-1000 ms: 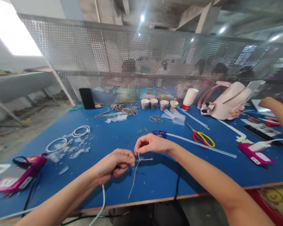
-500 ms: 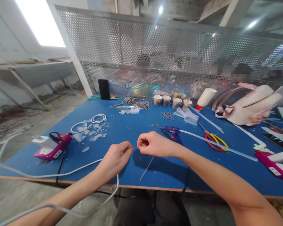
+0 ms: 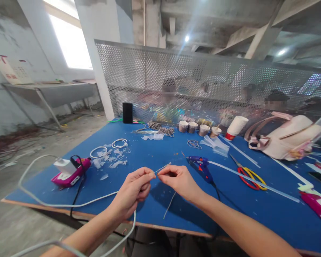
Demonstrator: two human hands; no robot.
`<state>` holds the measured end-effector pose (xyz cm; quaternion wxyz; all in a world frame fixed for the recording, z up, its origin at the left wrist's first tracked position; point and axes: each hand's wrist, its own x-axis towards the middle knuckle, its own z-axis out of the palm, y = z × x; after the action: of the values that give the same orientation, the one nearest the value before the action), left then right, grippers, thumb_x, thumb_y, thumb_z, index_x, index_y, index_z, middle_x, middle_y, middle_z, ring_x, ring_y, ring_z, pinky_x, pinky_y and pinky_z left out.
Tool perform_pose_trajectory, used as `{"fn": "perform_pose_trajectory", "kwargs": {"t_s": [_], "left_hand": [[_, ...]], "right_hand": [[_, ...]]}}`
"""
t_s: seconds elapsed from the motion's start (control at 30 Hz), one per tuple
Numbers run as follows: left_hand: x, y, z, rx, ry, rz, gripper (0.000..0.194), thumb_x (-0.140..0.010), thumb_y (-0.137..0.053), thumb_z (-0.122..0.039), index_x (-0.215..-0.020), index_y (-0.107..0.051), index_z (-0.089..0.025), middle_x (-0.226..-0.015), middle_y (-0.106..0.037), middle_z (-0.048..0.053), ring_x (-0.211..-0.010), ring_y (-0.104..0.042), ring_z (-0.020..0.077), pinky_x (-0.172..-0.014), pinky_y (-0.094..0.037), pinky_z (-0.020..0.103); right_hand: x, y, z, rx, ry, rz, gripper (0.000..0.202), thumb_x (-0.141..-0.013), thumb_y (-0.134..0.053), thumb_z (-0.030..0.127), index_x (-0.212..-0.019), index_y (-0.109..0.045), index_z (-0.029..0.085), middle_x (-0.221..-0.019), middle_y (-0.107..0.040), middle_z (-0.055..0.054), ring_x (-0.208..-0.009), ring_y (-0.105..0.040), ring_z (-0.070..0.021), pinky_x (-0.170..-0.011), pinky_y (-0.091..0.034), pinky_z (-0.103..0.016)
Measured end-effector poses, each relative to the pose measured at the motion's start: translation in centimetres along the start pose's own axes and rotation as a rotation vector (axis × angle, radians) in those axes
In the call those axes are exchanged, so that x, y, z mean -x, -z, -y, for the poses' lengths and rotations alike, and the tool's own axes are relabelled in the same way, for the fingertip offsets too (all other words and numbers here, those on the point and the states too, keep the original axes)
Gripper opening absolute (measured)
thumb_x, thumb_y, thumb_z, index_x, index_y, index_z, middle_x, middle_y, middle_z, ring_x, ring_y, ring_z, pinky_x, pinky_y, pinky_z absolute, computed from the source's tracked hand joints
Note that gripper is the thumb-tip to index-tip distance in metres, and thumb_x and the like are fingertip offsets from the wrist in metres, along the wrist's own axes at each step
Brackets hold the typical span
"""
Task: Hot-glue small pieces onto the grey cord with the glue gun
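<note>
In the head view, a thin cord [image 3: 163,167] is running between the two hands above the bench [image 3: 139,153]. The left hand [image 3: 134,188] is pinching it between thumb and forefinger; from those fingertips, the cord's short, straight stretch is pointing toward two o'clock. The right hand [image 3: 181,179] is facing it from three o'clock, thumb and forefinger closing on the cord, though its exact grip is partly hidden. A loose tail [image 3: 169,206] is emerging beneath the right hand, the nearer of the two, and trailing toward seven o'clock. The cord is looking pale grey and slender; its upper stretch is seeming lightly twisted, the tail gently bending.
</note>
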<state>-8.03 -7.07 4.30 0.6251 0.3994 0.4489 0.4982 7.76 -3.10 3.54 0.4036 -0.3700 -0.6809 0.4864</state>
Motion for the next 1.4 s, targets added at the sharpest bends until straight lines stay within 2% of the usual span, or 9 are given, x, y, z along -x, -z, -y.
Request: {"fn": "perform_pose_trajectory", "kwargs": {"t_s": [0.13,0.3,0.5,0.67,0.77,0.9,1.1,1.23,1.4], "left_hand": [[0.0,0.1,-0.2,0.098,0.106,0.096,0.02,-0.067,-0.066,-0.032,-0.064,-0.052,-0.018,-0.04,-0.019,-0.014,-0.033,-0.011,0.0019,-0.035,-0.007,0.017],[-0.1,0.2,-0.2,0.074,0.185,0.177,0.017,-0.067,-0.065,-0.029,-0.064,-0.054,-0.017,-0.037,-0.02,-0.014,-0.032,-0.01,0.0017,-0.033,-0.006,0.017],[-0.1,0.3,-0.3,-0.05,0.272,0.21,0.019,-0.065,-0.065,-0.031,-0.062,-0.052,-0.017,-0.034,-0.025,-0.013,-0.032,-0.011,0.0014,-0.033,-0.005,0.017],[-0.1,0.1,-0.2,-0.202,0.24,0.118,0.018,-0.067,-0.062,-0.031,-0.06,-0.052,-0.017,-0.032,-0.026,-0.012,-0.03,-0.014,0.0024,-0.033,-0.006,0.017],[-0.2,-0.1,0.0,-0.223,0.183,0.019,0.018,-0.068,-0.06,-0.032,-0.06,-0.052,-0.018,-0.031,-0.027,-0.012,-0.029,-0.017,0.0031,-0.032,-0.007,0.017],[-0.2,-0.5,0.1,-0.106,0.143,-0.095,0.018,-0.067,-0.062,-0.032,-0.062,-0.051,-0.018,-0.036,-0.024,-0.013,-0.031,-0.016,0.0027,-0.033,-0.008,0.015],[0.1,-0.5,0.4,0.101,0.116,-0.109,0.016,-0.068,-0.063,-0.028,-0.064,-0.05,-0.018,-0.039,-0.024,-0.013,-0.031,-0.016,0.0018,-0.033,-0.007,0.015],[0.2,-0.2,0.8,0.21,0.142,-0.046,0.014,-0.069,-0.063,-0.028,-0.067,-0.053,-0.018,-0.037,-0.022,-0.013,-0.03,-0.014,0.0019,-0.032,-0.007,0.015],[0.3,0.2,1.2,0.28,0.167,0.038,0.014,-0.069,-0.064,-0.027,-0.067,-0.053,-0.018,-0.039,-0.021,-0.013,-0.031,-0.011,0.0015,-0.031,-0.008,0.013]], "right_hand": [[-0.7,0.5,-0.4,-0.057,-0.07,0.043,0.015,-0.066,-0.065,0.029,-0.069,-0.07,0.016,-0.063,-0.064,-0.001,-0.06,-0.053,-0.0133,-0.058,-0.041,-0.026],[-1.3,1.3,0.2,-0.031,-0.078,0.104,0.011,-0.065,-0.064,0.023,-0.07,-0.068,0.014,-0.059,-0.058,0.002,-0.055,-0.047,-0.0096,-0.056,-0.037,-0.024],[-2.1,2.8,1.3,0.087,0.084,0.301,0.007,-0.071,-0.065,0.02,-0.07,-0.07,0.015,-0.065,-0.055,0.003,-0.058,-0.048,-0.0087,-0.056,-0.038,-0.021],[-2.7,3.4,2.0,0.326,0.234,0.419,0.007,-0.075,-0.064,0.012,-0.073,-0.07,0.016,-0.068,-0.057,0.002,-0.064,-0.052,-0.0098,-0.062,-0.04,-0.021],[-2.3,3.1,2.3,0.529,0.364,0.384,0.01,-0.076,-0.064,0.009,-0.072,-0.069,0.017,-0.067,-0.06,0.002,-0.068,-0.053,-0.0115,-0.065,-0.039,-0.023],[-1.3,2.1,2.2,0.729,0.536,0.265,0.009,-0.078,-0.063,0.012,-0.074,-0.068,0.018,-0.066,-0.062,0.0,-0.066,-0.051,-0.0133,-0.063,-0.037,-0.024],[0.2,1.0,0.9,0.8,0.663,0.046,0.017,-0.086,-0.053,0.017,-0.077,-0.068,0.017,-0.065,-0.061,-0.003,-0.063,-0.048,-0.0148,-0.061,-0.035,-0.027],[0.7,0.4,-0.1,0.662,0.633,-0.039,0.018,-0.086,-0.053,0.017,-0.079,-0.069,0.017,-0.063,-0.061,-0.003,-0.062,-0.049,-0.0143,-0.061,-0.037,-0.027],[0.7,0.0,-0.9,0.339,0.409,-0.062,0.014,-0.08,-0.057,0.018,-0.076,-0.07,0.019,-0.064,-0.061,-0.001,-0.063,-0.052,-0.0138,-0.059,-0.04,-0.026]]}}
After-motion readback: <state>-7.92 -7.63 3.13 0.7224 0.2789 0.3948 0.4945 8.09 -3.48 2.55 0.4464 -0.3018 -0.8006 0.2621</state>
